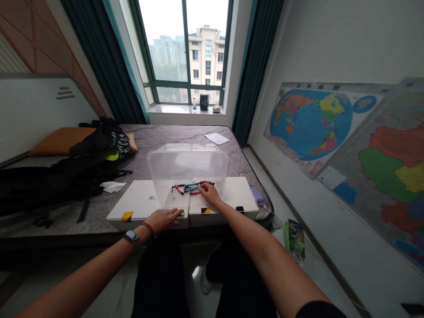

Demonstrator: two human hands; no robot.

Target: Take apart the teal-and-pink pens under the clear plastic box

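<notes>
Coloured pens (194, 187), long axes sideways

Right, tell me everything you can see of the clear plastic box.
The clear plastic box is a colourless, see-through, thin-walled tub with rounded corners. It stands on two white boards at the near edge of the grey quilted mattress, its back reaching past them onto the mattress. Coloured pens show at its front, though whether inside or before it is hard to tell.
</notes>
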